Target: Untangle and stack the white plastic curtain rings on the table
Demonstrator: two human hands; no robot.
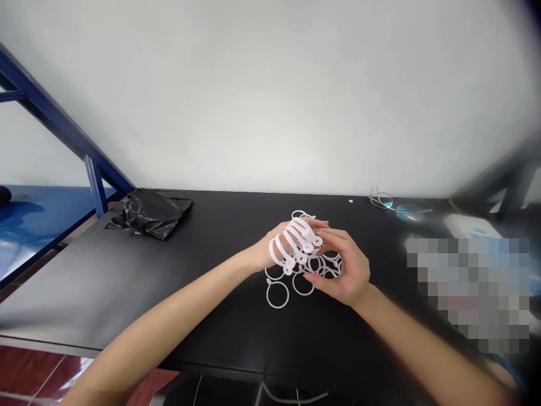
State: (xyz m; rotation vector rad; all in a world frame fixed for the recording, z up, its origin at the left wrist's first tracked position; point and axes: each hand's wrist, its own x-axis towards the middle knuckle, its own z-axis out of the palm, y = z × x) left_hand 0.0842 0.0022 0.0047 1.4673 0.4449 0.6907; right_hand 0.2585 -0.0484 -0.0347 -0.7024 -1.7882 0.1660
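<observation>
Several white plastic curtain rings with small eyelets (301, 258) hang in a row round my left hand (276, 239). That hand reaches to the right with its visible fingers stretched out, partly covered by the rings. My right hand (349, 268) curves beside the row, thumb and fingers apart, fingertips close to the eyelets; whether they touch cannot be made out. Beneath both hands, more rings lie loosely piled on the black tabletop, one single ring (278, 307) at the near left of the pile. Part of the pile is hidden behind the hands.
A crumpled black plastic bag (147, 214) lies at the back left of the black table (220, 332). Eyeglasses (382, 201) rest at the back right, near a tiny yellow piece (350, 201). A blurred patch covers things at right. Blue metal framing (63, 118) stands left; a pale wall rises behind.
</observation>
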